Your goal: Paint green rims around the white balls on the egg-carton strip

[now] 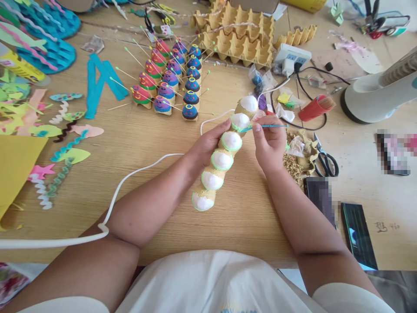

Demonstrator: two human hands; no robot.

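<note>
Egg-carton strip (222,161): clasped in left fingers (224,127); pinching blue tool (274,126) in right fingers (259,134), trace (best lightly) round strip's dome (240,120).

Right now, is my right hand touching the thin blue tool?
Touching. The head view shows the right hand pinching the thin blue tool between thumb and fingers.

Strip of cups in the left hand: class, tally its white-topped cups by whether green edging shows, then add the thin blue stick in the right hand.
White-topped cups with green edging: 5
White-topped cup with no green edging visible: 1
Thin blue stick: 1
Total: 7
</note>
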